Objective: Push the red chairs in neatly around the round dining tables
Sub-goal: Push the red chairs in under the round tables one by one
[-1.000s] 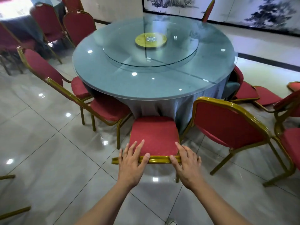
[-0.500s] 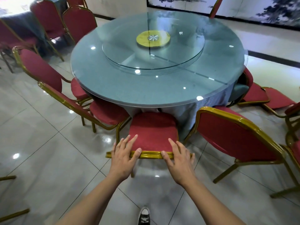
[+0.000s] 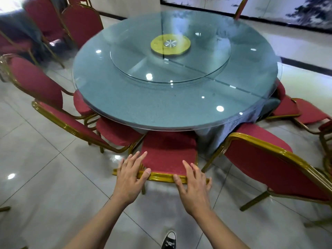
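Head view (close), apparently steeply downward

Glossy tiled floor (image 3: 45, 177) — red chairs (image 3: 168, 153) ring the round table (image 3: 143, 105).

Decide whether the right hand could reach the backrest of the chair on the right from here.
Probably yes: the right hand rests on the middle chair, and only bare floor separates it from the right chair.

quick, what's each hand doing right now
Left hand: open, fingers straight, pressing on the chair back's top rail.
Right hand: open, fingers spread, pressing the same rail.
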The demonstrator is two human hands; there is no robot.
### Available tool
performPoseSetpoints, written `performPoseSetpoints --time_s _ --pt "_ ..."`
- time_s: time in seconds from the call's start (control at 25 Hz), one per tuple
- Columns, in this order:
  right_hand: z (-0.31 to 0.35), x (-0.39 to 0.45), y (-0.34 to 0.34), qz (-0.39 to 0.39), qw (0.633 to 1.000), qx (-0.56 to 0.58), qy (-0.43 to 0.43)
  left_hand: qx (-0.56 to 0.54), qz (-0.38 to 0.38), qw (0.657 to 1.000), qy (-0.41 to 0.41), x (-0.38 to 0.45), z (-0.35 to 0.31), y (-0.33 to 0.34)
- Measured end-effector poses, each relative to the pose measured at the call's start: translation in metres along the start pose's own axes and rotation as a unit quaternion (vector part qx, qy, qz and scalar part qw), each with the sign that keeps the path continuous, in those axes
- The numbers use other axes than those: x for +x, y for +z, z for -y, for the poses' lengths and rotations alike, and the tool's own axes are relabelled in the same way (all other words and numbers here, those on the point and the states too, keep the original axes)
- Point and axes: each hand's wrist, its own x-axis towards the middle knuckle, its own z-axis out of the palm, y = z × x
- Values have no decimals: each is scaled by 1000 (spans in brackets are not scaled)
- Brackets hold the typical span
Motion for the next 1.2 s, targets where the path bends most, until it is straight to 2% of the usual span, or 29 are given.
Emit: performPoseSetpoints --time_s 0.32,0.52,0.68,0.84,1.2 --pt "8 -9 -33 75 993 -89 -8 17 72 997 -9 -10 -18 -17" --pt "11 -20 -66 25 994 -104 -6 14 53 997 52 -5 -42 -26" --pt "-4 -29 -104 -45 994 -93 22 -12 62 993 103 3 -69 -24" --pt "-39 -52 -140 -113 987 -94 71 -15 98 980 170 12 -119 -11" --pt "-136 -96 -206 -172 966 -67 179 2 135 953 272 33 -245 29"
